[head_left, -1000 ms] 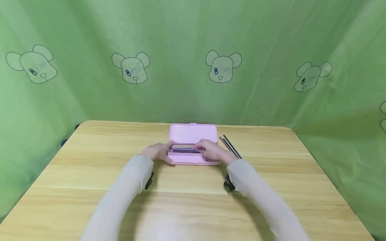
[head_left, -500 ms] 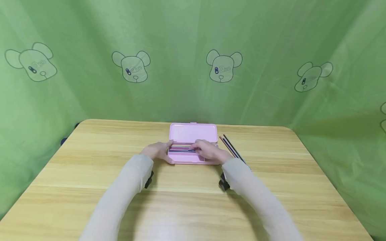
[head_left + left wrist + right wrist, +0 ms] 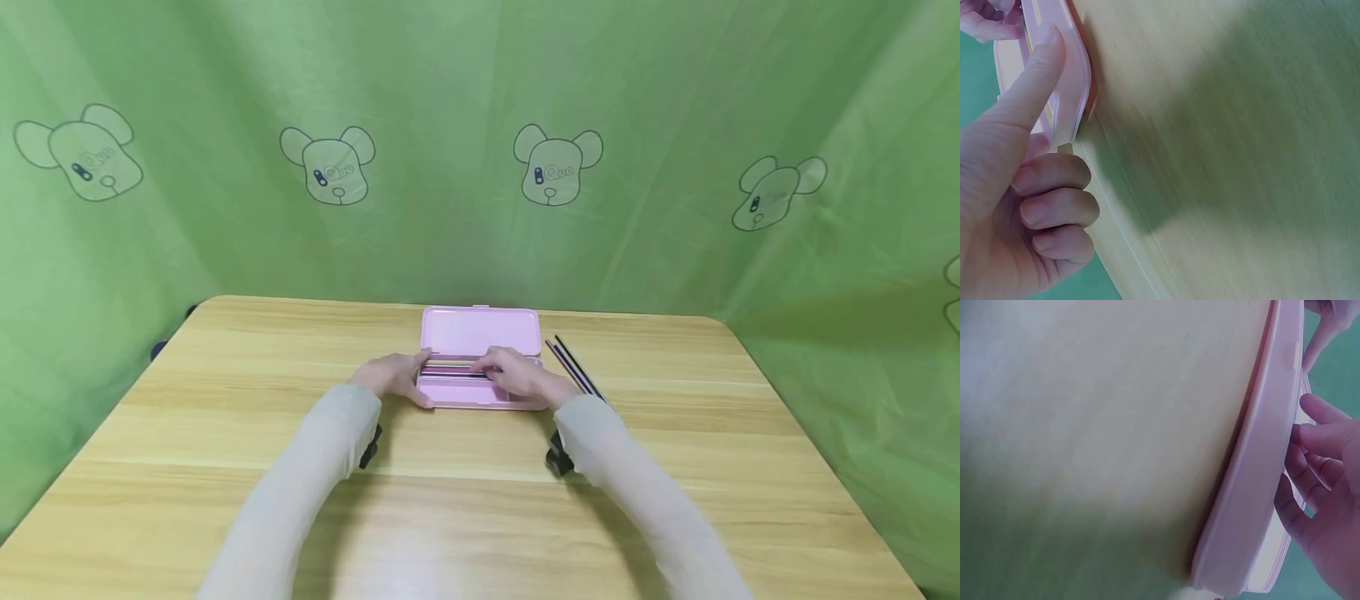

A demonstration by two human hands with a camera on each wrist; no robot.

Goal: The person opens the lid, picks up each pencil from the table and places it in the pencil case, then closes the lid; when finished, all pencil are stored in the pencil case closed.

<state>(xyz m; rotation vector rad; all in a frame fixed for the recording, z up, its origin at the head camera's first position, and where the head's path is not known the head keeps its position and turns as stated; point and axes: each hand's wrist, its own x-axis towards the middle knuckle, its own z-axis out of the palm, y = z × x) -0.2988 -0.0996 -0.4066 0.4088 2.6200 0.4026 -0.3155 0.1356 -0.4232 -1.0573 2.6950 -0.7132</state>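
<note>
Pencils (image 3: 448, 369), apparently, between hands (image 3: 388, 375) (image 3: 517, 372), inside open pink case (image 3: 480, 332)

Hands (image 3: 390, 377): two. Case (image 3: 480, 332): one. Table (image 3: 465, 517): one. Pencils (image 3: 450, 368): several, exact count blurred. Bear heads (image 3: 336, 172): four whole, one partial.

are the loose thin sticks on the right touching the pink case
Apart. The head view shows a strip of bare tabletop between the thin sticks and the right edge of the pink case.
</note>
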